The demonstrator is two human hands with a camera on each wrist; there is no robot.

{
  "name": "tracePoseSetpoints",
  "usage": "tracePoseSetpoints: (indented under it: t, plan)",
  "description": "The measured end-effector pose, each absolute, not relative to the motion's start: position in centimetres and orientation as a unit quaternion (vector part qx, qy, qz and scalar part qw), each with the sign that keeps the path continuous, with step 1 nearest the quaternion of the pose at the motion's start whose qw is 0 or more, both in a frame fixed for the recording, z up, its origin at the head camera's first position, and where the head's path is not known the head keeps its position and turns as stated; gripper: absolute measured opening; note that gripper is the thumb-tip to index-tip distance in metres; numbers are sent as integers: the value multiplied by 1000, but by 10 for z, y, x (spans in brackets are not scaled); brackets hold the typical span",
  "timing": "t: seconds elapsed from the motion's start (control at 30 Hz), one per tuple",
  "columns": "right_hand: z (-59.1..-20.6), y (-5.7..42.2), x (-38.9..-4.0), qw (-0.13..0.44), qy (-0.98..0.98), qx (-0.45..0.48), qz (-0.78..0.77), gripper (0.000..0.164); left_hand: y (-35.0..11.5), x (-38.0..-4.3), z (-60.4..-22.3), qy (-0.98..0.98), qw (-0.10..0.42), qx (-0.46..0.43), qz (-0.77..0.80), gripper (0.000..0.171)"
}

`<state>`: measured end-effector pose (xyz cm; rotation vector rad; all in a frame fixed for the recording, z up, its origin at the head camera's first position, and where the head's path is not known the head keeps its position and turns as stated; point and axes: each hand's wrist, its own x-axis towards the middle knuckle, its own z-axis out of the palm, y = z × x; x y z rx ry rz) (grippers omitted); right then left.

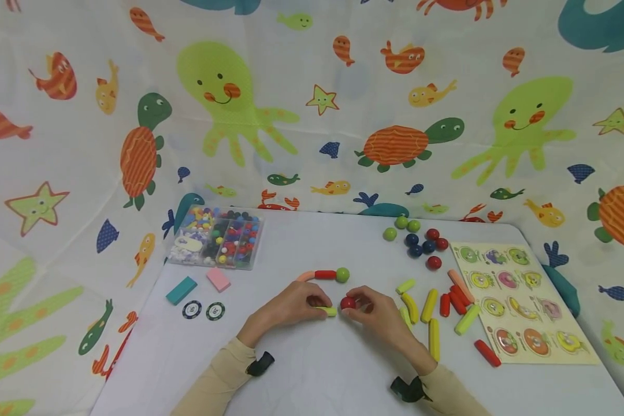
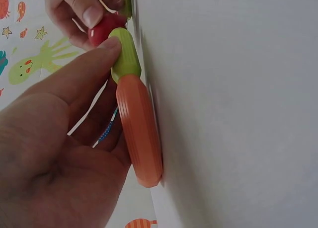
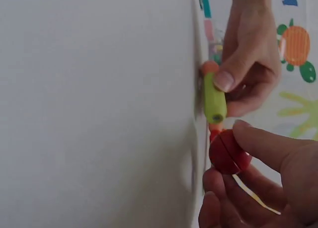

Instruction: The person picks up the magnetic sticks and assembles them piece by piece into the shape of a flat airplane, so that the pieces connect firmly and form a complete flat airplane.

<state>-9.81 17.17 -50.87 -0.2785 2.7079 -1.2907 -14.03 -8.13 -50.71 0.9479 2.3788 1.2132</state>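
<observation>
My left hand (image 1: 295, 303) pinches a short light green stick (image 1: 330, 311) between thumb and fingers, low over the white table. The stick's near end, with a small dark spot, faces the right hand in the right wrist view. Against its other end lies an orange stick (image 2: 140, 133), in line with it in the left wrist view. With thumb and fingertips my right hand (image 1: 375, 312) holds a red ball (image 3: 230, 152) marked by a dark line, close to the green stick's end. Just behind the hands, a curved orange stick (image 1: 305, 276), a red stick (image 1: 325, 274) and a green ball (image 1: 342, 274) form a row.
Right of the hands lie several loose yellow, green, red and orange sticks (image 1: 429, 305), beside a fruit-picture board (image 1: 535, 353). Green, blue and red balls (image 1: 415, 251) sit behind. Leftward are a bead box (image 1: 232, 266), two blocks (image 1: 181, 290) and two chips (image 1: 215, 311).
</observation>
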Motion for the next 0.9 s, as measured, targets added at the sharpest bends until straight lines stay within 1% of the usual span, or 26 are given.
tracePoseSetpoints:
  t: [0.2,0.5,0.63,0.73,0.8,0.9]
  plan:
    - [-513,165,-94,60,899,-121,-418,33,-81,-142,-509,829,152,332,425,18]
    - [-513,161,-91,54,898,-126,-418,34,-82,-140,-510,828,159,328,427,21]
    - [-515,160,-89,47,898,-131,-417,34,-85,-140,-511,830,147,318,434,21]
    - [-516,161,-90,46,898,-136,-416,36,-88,-142,-510,838,111,289,449,21]
    - [-515,161,-91,45,898,-137,-415,36,-90,-146,-509,846,66,266,458,21]
    - [-514,163,-92,47,900,-136,-412,38,-92,-152,-509,856,-16,234,461,20]
